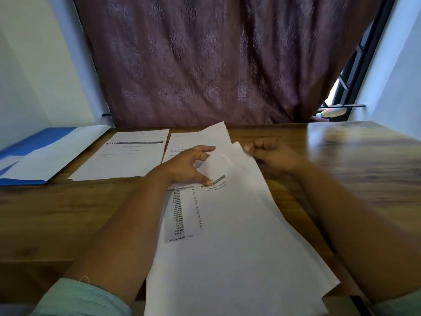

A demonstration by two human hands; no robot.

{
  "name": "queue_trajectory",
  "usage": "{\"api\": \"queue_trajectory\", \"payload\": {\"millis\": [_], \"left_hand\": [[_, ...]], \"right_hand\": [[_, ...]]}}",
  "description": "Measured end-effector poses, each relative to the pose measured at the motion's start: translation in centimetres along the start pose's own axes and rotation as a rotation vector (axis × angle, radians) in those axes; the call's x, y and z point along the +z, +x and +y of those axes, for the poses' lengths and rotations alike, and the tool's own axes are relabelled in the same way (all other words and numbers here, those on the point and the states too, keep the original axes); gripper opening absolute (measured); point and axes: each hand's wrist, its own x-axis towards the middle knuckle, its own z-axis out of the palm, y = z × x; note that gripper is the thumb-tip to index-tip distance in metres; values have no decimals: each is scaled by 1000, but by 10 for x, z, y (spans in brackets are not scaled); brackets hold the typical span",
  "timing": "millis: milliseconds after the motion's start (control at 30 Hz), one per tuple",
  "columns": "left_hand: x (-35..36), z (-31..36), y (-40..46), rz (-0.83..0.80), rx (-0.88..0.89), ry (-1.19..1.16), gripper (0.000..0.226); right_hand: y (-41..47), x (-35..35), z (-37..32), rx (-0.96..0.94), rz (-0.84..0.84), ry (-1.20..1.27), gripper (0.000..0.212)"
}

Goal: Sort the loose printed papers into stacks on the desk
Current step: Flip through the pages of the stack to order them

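A loose pile of printed papers (pixel 227 236) lies in front of me on the wooden desk (pixel 57 213), the top sheet showing a column of numbers. My left hand (pixel 189 166) rests on the pile's far end, thumb pressed on the top sheet and fingers curled over a lifted sheet's corner. My right hand (pixel 271 153) hovers at the pile's far right corner with fingers loosely curled, blurred; whether it pinches a sheet is unclear. Two sorted stacks lie at the back: one with a dark header bar (pixel 123 156) and another (pixel 182 140) partly under the lifted sheet.
A blue and white folder (pixel 43 153) lies at the desk's far left. A maroon curtain (pixel 205 60) hangs behind the desk, with a window grille and a white bottle (pixel 332 112) at the right. Bare desk surface extends to the right and the left front.
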Motion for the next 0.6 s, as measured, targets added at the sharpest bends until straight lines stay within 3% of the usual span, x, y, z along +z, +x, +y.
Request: {"api": "queue_trajectory", "payload": {"millis": [100, 167, 267, 367, 467, 600], "left_hand": [[0, -1, 2, -55, -18, -103, 59], [-1, -2, 2, -78, -17, -86, 58], [-3, -1, 2, -108, 65, -59, 34], [-4, -2, 3, -155, 98, -59, 18], [-5, -4, 6, -146, 116, -34, 15], [-5, -4, 7, -158, 125, -4, 19]], "right_hand": [[-3, -2, -7, 41, -143, 207, 51], [3, -6, -2, 37, -19, 162, 41], [11, -19, 13, -17, 231, -195, 22], [14, -33, 25, -31, 166, -694, 18], [14, -35, 27, 20, 42, -717, 17], [9, -33, 21, -58, -1, -683, 10]]}}
